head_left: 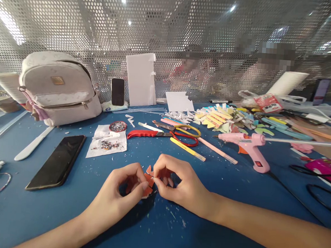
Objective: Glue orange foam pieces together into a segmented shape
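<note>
Over the near middle of the blue table, my left hand is closed around a small orange-red piece with notched edges, perhaps card or foam. My right hand pinches thumb and forefinger together at the right edge of this piece. A tiny pale bit shows at those fingertips, too small to name. Part of the orange-red piece is hidden behind my left fingers. Small pale scraps are scattered on the table below my hands.
Beyond my hands lie red-handled pliers, scissors, a yellow pen and a paper with crumbs. Left are a phone and a white backpack. Right are a pink glue gun, its black cable and a scrap pile.
</note>
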The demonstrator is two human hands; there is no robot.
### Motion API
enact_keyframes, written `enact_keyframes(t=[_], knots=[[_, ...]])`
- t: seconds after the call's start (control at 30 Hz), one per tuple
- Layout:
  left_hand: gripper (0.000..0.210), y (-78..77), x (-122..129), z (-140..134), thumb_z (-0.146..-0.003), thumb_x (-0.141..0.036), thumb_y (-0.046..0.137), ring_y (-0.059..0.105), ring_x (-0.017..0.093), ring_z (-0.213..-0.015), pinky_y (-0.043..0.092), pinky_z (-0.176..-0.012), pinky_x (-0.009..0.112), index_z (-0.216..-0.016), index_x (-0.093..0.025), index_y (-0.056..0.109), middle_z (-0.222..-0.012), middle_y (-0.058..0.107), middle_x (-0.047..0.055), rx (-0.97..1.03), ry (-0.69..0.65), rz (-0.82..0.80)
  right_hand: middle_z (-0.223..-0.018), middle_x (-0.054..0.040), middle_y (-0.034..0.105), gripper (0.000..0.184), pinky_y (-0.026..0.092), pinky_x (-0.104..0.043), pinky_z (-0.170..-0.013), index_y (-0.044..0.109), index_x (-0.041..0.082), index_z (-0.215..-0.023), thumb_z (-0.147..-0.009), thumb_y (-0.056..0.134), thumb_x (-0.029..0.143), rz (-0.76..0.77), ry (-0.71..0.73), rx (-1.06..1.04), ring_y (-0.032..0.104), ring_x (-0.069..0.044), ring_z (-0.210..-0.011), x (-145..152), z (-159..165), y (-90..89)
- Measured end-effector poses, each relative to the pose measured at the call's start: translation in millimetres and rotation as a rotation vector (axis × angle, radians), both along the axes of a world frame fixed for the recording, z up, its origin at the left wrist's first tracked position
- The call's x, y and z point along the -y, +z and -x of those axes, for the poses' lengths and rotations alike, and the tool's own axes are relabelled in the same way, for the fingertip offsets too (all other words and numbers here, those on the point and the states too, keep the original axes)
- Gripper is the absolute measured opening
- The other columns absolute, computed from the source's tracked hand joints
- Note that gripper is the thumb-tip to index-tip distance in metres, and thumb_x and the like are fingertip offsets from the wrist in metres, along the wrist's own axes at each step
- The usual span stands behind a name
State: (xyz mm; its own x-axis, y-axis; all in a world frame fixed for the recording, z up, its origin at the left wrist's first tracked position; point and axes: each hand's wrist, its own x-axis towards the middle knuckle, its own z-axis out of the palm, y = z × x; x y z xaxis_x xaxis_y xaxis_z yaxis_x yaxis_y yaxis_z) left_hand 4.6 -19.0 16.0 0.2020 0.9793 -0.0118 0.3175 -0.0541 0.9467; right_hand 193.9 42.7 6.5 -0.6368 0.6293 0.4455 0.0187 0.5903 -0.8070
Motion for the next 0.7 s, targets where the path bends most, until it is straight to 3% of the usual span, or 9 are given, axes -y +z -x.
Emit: enact_keyframes(t=[0.7], knots=[[0.033, -1.8, 0.3, -0.5, -0.090, -0.048, 0.059, 0.054, 0.014, -0.066, 0.040, -0.063, 0.026, -0.073, -0.019, 0.058, -0.069, 0.063, 0.000, 0.027, 0.017, 0.006, -0.081, 0.0022, 0.056, 0.015, 0.040, -0.021, -0.055, 0.057, 0.021, -0.083, -0.084, 0.059, 0.006, -0.070, 0.000, 0.015, 0.047, -0.009, -0.061, -0.9, -1.3, -2.2]])
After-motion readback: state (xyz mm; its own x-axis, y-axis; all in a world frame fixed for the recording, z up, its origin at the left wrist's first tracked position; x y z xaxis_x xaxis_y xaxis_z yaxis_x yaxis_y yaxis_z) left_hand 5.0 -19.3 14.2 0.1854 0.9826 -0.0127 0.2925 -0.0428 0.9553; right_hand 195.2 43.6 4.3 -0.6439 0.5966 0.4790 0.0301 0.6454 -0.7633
